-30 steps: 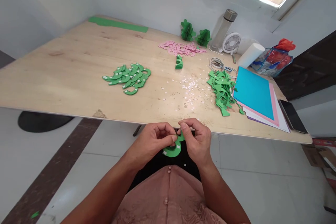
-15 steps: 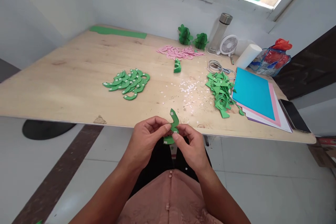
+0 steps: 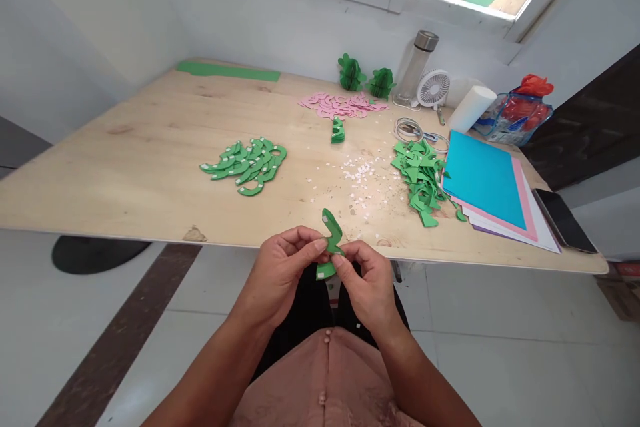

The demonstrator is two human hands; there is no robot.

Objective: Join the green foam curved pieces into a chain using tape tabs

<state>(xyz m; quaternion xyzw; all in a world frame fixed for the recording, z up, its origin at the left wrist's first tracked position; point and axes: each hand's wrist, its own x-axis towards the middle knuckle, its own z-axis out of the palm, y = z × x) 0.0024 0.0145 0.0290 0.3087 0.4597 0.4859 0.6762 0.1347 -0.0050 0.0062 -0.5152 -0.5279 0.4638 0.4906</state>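
The left hand [image 3: 283,270] and right hand [image 3: 367,280] both pinch a curvy green paper piece [image 3: 334,233] at the table's [image 3: 145,193] near edge. White squares dot the piece.

Pale, smooth wood tops the table [image 3: 150,140]; the blue sheet [image 3: 483,177] looks like matt paper.

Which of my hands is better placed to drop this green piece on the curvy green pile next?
Probably your left hand: it's nearer the green pile. Your right hand is farther off. Both hold the green piece.
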